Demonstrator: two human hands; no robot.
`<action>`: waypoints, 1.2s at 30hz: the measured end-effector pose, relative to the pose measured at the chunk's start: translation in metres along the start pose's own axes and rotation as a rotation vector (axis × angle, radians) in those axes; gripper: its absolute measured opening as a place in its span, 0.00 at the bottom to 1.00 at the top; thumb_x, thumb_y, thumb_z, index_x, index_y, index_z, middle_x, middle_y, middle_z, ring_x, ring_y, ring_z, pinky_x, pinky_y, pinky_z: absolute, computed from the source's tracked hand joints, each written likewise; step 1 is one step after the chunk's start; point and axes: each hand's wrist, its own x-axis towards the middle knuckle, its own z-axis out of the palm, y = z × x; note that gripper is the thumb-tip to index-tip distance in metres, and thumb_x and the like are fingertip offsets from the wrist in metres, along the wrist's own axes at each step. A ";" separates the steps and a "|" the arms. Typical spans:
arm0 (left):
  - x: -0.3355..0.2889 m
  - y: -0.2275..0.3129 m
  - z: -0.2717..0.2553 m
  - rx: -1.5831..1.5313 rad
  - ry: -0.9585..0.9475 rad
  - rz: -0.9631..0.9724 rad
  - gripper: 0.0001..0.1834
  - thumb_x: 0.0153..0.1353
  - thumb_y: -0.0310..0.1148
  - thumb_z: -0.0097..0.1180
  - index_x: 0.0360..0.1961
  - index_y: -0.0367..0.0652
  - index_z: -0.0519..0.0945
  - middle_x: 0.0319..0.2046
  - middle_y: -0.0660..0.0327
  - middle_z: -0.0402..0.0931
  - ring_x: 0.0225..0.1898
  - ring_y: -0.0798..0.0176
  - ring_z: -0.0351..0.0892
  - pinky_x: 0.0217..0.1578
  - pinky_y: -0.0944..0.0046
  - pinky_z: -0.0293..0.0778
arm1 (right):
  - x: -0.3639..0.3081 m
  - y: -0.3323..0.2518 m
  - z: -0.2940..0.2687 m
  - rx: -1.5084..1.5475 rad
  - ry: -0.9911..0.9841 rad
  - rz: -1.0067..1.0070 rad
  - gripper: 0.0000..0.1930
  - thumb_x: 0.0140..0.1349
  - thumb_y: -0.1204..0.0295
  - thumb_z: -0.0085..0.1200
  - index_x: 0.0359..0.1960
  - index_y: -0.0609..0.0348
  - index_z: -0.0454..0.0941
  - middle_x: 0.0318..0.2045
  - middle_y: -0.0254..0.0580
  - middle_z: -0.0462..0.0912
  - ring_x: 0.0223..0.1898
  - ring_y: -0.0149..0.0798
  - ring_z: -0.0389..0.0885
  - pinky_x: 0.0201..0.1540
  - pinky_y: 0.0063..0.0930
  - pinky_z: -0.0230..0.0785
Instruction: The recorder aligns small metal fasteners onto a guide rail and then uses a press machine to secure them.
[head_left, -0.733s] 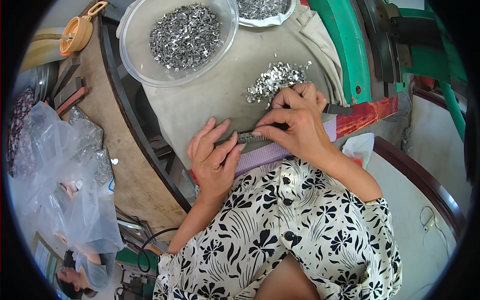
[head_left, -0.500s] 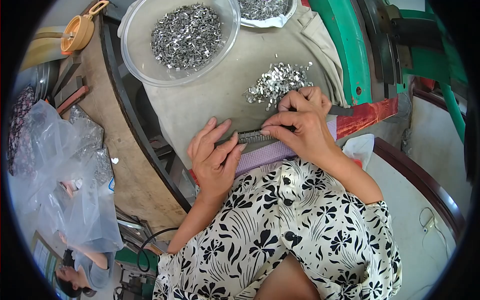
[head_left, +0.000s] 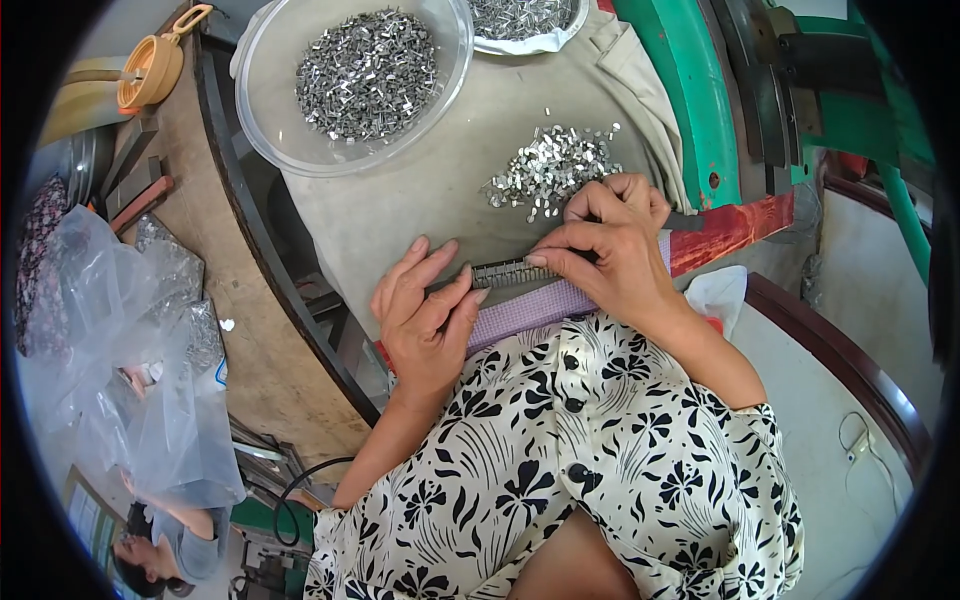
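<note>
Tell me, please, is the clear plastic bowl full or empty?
Partly full: the clear plastic bowl holds a heap of small metal pieces below its rim.

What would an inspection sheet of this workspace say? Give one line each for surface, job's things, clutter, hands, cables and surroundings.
Surface: grey cloth over the bench, creased at the right edge.
Job's things: metal strip lying along the near edge; loose pile of clips just beyond it.
Clutter: clear bowl of clips at the back; second bowl partly out of view; plastic bags at left.
Hands: left hand flat, fingertips at the strip's left end; right hand pinching at the strip.
Cables: black cable below the bench.
Surroundings: green machine frame at right; another person lower left.
</note>
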 end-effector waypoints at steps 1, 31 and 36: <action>0.000 0.000 0.000 0.002 0.000 -0.001 0.13 0.49 0.30 0.71 0.38 0.45 0.89 0.52 0.62 0.82 0.61 0.53 0.75 0.60 0.57 0.60 | 0.000 0.001 0.000 -0.002 -0.001 -0.005 0.08 0.48 0.61 0.71 0.29 0.44 0.90 0.31 0.22 0.72 0.47 0.37 0.65 0.55 0.39 0.46; -0.001 -0.002 0.000 0.009 0.004 0.011 0.13 0.49 0.30 0.70 0.38 0.44 0.88 0.51 0.61 0.82 0.60 0.51 0.75 0.60 0.56 0.61 | 0.003 0.009 -0.009 -0.007 -0.011 -0.015 0.10 0.43 0.60 0.73 0.26 0.46 0.88 0.31 0.23 0.73 0.46 0.38 0.66 0.54 0.38 0.48; -0.002 -0.002 0.000 0.007 0.003 0.001 0.13 0.49 0.30 0.70 0.38 0.44 0.88 0.51 0.61 0.82 0.61 0.51 0.75 0.60 0.56 0.61 | -0.001 0.013 -0.012 -0.061 0.009 -0.026 0.10 0.43 0.60 0.73 0.26 0.47 0.88 0.30 0.23 0.73 0.46 0.37 0.66 0.55 0.38 0.48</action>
